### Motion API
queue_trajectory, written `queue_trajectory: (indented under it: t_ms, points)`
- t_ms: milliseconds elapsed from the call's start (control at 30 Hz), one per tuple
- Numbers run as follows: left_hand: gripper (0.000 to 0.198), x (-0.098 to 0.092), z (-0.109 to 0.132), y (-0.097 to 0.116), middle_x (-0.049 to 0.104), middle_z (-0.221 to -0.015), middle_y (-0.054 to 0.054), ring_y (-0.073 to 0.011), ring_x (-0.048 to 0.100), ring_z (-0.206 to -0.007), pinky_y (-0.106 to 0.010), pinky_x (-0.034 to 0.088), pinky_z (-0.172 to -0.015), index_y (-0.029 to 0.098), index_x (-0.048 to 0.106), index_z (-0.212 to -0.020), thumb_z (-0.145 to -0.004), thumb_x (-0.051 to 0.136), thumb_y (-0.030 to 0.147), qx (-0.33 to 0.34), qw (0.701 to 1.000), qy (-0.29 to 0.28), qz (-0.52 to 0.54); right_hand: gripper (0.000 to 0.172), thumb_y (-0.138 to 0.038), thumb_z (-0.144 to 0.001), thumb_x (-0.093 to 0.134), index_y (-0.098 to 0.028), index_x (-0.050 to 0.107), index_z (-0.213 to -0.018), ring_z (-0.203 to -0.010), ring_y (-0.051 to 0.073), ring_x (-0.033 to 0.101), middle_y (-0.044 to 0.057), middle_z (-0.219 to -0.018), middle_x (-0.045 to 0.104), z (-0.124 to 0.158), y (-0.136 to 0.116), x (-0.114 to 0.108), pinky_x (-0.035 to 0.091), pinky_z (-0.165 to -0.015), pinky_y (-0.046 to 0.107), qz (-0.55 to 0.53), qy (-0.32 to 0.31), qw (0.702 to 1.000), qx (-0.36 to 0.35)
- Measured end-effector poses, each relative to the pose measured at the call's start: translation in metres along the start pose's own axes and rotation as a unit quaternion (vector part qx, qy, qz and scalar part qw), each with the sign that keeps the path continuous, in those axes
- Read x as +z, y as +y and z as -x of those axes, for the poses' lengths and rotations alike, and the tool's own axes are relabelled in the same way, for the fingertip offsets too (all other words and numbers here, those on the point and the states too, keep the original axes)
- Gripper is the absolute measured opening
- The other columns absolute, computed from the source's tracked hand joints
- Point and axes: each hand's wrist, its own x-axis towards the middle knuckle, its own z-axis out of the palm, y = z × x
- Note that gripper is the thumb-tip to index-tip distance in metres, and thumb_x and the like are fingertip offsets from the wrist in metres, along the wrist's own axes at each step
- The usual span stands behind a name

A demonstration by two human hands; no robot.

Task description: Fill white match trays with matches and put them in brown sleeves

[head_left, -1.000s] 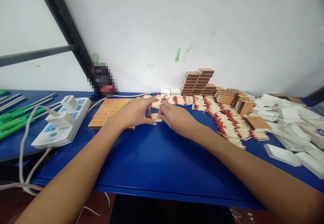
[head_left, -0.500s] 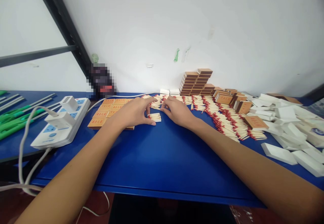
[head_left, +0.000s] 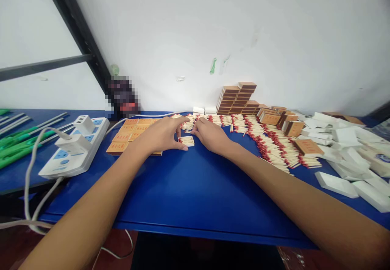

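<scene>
A small white matchbox tray holding red-tipped matches lies on the blue table. My left hand curves around the tray's left side, thumb beside its near edge and fingers stretched out above. Its thumb and fingers are wide apart, with nothing gripped between them. Just right of the tray, my right hand has its fingertips drawn together; whatever they hold, if anything, is too small to make out. Behind both hands runs a band of loose matches, partly hidden by the fingers.
Orange matchboxes lie left, partly under my left forearm. Brown-sided matchboxes are stacked at the wall. More matches and white trays spread right. A power strip with cables and green-handled tools are far left.
My right hand has shifted slightly left, its fingertips now closer to the tray. My left hand and the tray stay nearly in place.
</scene>
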Motion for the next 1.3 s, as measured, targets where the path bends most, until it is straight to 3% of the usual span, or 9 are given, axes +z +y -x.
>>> queue_trajectory:
  t_ms: [100,200,400,533,1067,1200,1300]
  points:
    - [0.087,-0.001,0.0,0.001,0.081,-0.1,-0.004,-0.0295,0.072,-0.1,-0.034,0.046,-0.081,0.019,0.05,-0.153,-0.08,0.088,0.045,-0.005,1.0,-0.001,-0.003,0.021,-0.03,-0.111,0.051,-0.014,0.064,-0.117,-0.108,0.027,0.068,0.015,-0.128,0.065,0.004,0.001,-0.006,0.046,-0.082,0.034,0.007,-0.011,1.0,0.009]
    - [0.09,0.0,0.0,0.002,0.08,-0.101,-0.004,-0.0285,0.073,-0.098,-0.034,0.046,-0.08,0.018,0.049,-0.154,-0.078,0.09,0.043,-0.01,1.0,0.001,-0.002,0.018,-0.028,-0.111,0.051,-0.015,0.063,-0.114,-0.108,0.025,0.066,0.013,-0.124,0.066,0.011,0.003,-0.015,0.046,-0.083,0.034,-0.028,0.02,0.999,0.002]
    - [0.093,0.001,0.0,0.001,0.081,-0.101,-0.004,-0.0288,0.073,-0.098,-0.034,0.046,-0.081,0.017,0.046,-0.157,-0.079,0.089,0.041,-0.001,1.0,0.002,-0.001,0.011,-0.025,-0.109,0.056,-0.017,0.063,-0.107,-0.098,0.021,0.065,0.01,-0.117,0.065,0.023,-0.008,-0.023,0.043,-0.078,0.031,-0.048,-0.002,0.996,-0.075]
    - [0.093,0.0,0.0,0.001,0.081,-0.101,-0.005,-0.0295,0.073,-0.1,-0.034,0.046,-0.08,0.016,0.046,-0.157,-0.079,0.09,0.04,-0.007,1.0,0.002,-0.005,0.01,-0.023,-0.108,0.056,-0.017,0.064,-0.107,-0.097,0.021,0.064,0.011,-0.117,0.064,0.024,-0.013,-0.02,0.042,-0.078,0.031,-0.044,-0.021,0.995,-0.086]
    - [0.089,0.001,0.001,-0.002,0.081,-0.099,-0.004,-0.0292,0.073,-0.098,-0.035,0.046,-0.08,0.017,0.049,-0.155,-0.079,0.09,0.041,0.003,1.0,0.007,-0.006,0.013,-0.024,-0.102,0.065,-0.018,0.066,-0.091,-0.08,0.016,0.056,0.003,-0.09,0.065,0.01,0.001,0.005,0.04,-0.073,0.029,-0.225,0.03,0.969,-0.095]
    - [0.089,0.001,0.001,-0.001,0.081,-0.097,-0.003,-0.0295,0.073,-0.099,-0.035,0.047,-0.082,0.018,0.049,-0.154,-0.078,0.09,0.04,0.001,1.0,0.005,0.003,0.01,-0.023,-0.104,0.06,-0.018,0.069,-0.1,-0.084,0.017,0.057,0.004,-0.095,0.065,0.005,0.007,0.006,0.04,-0.076,0.03,-0.197,0.085,0.973,-0.086]
    - [0.09,0.001,0.0,-0.001,0.081,-0.097,-0.003,-0.0295,0.074,-0.1,-0.035,0.047,-0.082,0.019,0.048,-0.154,-0.077,0.091,0.039,-0.002,1.0,0.003,0.004,0.017,-0.021,-0.104,0.059,-0.02,0.073,-0.113,-0.087,0.018,0.059,0.006,-0.104,0.064,0.001,0.011,0.009,0.041,-0.079,0.03,-0.147,0.079,0.982,-0.087]
